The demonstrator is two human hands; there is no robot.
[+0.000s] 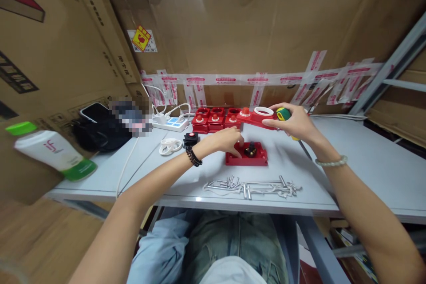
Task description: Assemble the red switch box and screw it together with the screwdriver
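Note:
My left hand (230, 140) rests at the left end of an open red housing (246, 161), its thumb and fingers bent over the rim; whether they pinch anything is hidden. A black round part (250, 150) sits inside the housing. Up and to the right, my right hand (296, 122) holds a red cover (258, 119) with a white ring (264, 111) on it, tilted above the table. The same hand also has a green and yellow screwdriver (283, 114), its shaft pointing down to the right.
Several red boxes (208, 120) stand behind the housing. Metal screws and rods (248, 186) lie near the front edge. Leftward are a black device (191, 139), coiled white cable (171, 146), power strip (171, 123) and bottle (55, 151). Cardboard (233, 31) rises behind.

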